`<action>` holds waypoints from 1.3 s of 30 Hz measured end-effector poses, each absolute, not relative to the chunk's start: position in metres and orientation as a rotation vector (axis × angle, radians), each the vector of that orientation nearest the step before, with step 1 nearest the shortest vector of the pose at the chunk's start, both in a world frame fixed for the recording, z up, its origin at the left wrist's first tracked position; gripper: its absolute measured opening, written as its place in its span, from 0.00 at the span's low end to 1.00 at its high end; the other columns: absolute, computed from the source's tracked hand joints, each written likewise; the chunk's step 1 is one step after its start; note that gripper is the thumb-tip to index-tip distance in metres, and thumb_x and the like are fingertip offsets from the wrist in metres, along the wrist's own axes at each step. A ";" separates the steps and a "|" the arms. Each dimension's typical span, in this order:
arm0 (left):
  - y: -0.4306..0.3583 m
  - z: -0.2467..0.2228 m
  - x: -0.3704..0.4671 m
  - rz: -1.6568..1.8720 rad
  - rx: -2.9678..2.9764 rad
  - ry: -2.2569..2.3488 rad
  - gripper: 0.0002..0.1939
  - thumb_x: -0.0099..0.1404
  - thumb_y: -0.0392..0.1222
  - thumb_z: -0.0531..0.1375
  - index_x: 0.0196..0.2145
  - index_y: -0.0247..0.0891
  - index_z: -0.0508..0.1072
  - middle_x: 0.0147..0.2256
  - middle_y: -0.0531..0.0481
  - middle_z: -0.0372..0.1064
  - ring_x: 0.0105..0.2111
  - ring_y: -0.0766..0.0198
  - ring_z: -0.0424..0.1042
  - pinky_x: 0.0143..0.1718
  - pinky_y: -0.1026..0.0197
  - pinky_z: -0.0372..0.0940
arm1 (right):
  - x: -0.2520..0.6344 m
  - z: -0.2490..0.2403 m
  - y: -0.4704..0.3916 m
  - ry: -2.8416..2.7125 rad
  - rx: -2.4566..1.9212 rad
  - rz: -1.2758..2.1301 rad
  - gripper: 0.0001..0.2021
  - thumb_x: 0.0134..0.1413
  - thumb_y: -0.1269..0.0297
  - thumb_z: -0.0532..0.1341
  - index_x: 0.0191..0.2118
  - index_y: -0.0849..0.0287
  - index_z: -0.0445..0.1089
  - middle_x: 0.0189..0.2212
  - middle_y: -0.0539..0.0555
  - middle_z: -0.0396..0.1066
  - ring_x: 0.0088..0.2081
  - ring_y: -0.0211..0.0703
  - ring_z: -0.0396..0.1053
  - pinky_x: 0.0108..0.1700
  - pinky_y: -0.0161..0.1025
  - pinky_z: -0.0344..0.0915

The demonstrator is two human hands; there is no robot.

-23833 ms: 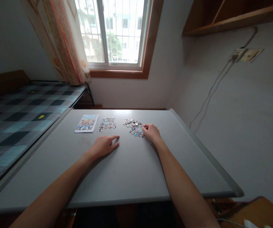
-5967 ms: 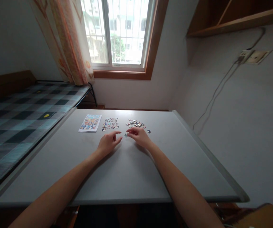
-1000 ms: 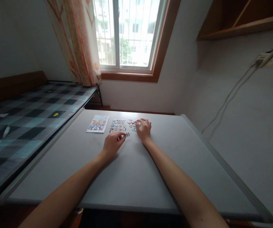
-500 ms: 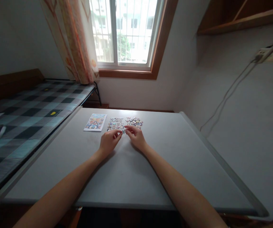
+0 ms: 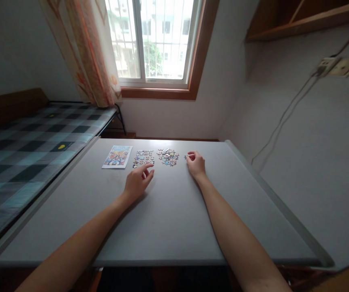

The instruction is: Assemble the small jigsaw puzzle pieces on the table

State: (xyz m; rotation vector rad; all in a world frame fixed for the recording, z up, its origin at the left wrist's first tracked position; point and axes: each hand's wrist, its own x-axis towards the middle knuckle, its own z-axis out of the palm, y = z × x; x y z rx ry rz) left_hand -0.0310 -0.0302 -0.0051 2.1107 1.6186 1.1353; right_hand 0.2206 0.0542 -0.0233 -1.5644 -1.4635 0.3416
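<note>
My right hand (image 5: 195, 163) pinches a small dark puzzle piece (image 5: 185, 157) at its fingertips, right of a loose heap of jigsaw pieces (image 5: 168, 156). Thumb and fingers apart, my left hand (image 5: 138, 178) rests on the table just in front of the spread-out puzzle pieces (image 5: 143, 158) and holds nothing I can see. These pieces lie in rough rows between the heap and a colourful picture sheet (image 5: 117, 157) on the left.
The white table (image 5: 162, 219) has raised edges on both sides. A bed with a checked cover (image 5: 71, 125) runs along its left. Behind it are a window (image 5: 153, 44) and a curtain (image 5: 86, 52). A cable (image 5: 283, 115) hangs from a socket on the right wall.
My right hand has moved right, away from my left hand, with a puzzle piece at its fingertips. The left hand's fingers have spread from a pinch. The view has shifted slightly.
</note>
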 end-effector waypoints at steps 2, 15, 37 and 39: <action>-0.030 -0.005 -0.031 1.103 2.127 1.628 0.12 0.63 0.46 0.56 0.42 0.41 0.74 0.23 0.55 0.69 0.21 0.70 0.64 0.27 0.67 0.58 | 0.226 -0.028 0.058 -1.511 -1.644 0.330 0.09 0.50 0.69 0.57 0.37 0.60 0.72 0.29 0.54 0.72 0.32 0.42 0.69 0.41 0.40 0.65; -0.028 -0.003 -0.034 0.976 2.167 1.737 0.13 0.63 0.47 0.54 0.34 0.40 0.76 0.23 0.54 0.70 0.22 0.68 0.66 0.27 0.66 0.57 | 0.209 -0.009 0.032 -1.920 -2.002 -0.096 0.15 0.57 0.69 0.51 0.36 0.62 0.75 0.41 0.61 0.70 0.44 0.50 0.63 0.46 0.44 0.57; -0.028 -0.004 -0.031 0.893 2.189 1.744 0.13 0.64 0.47 0.54 0.33 0.41 0.76 0.23 0.54 0.71 0.23 0.67 0.66 0.28 0.65 0.56 | 0.198 -0.020 0.058 -2.032 -2.058 -0.023 0.32 0.60 0.43 0.40 0.61 0.58 0.56 0.62 0.57 0.53 0.58 0.56 0.48 0.57 0.50 0.46; -0.029 -0.004 -0.031 0.894 2.189 1.740 0.13 0.64 0.47 0.54 0.34 0.41 0.76 0.23 0.54 0.71 0.23 0.67 0.66 0.27 0.65 0.56 | 0.198 -0.019 0.058 -2.036 -2.053 -0.001 0.32 0.60 0.43 0.41 0.62 0.58 0.55 0.62 0.58 0.53 0.59 0.57 0.48 0.57 0.51 0.46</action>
